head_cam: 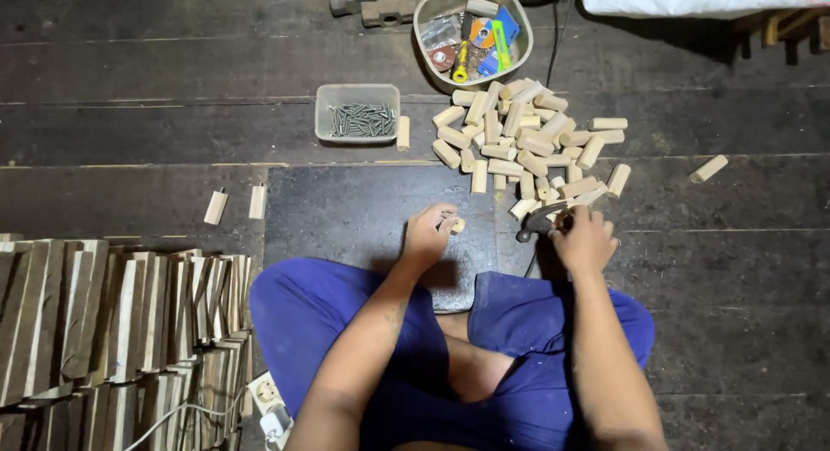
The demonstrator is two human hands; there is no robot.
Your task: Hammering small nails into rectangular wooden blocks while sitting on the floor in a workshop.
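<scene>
Both hands worked low over a dark board (346,209) on the floor. His left hand (428,236) was pinched shut on a small wooden peg (456,225), holding it against the board, while the right hand (586,241) was wrapped tight round the handle of a hammer (534,223) — its dark head rested just beside the peg. Beyond them lay a loose heap of pale pegs (527,135), with a few strays off to either side. Farther back sat a clear tub of nails (358,114) and a bowl of odds and ends (471,31) — and to the left, stacked wooden slats (112,330).
</scene>
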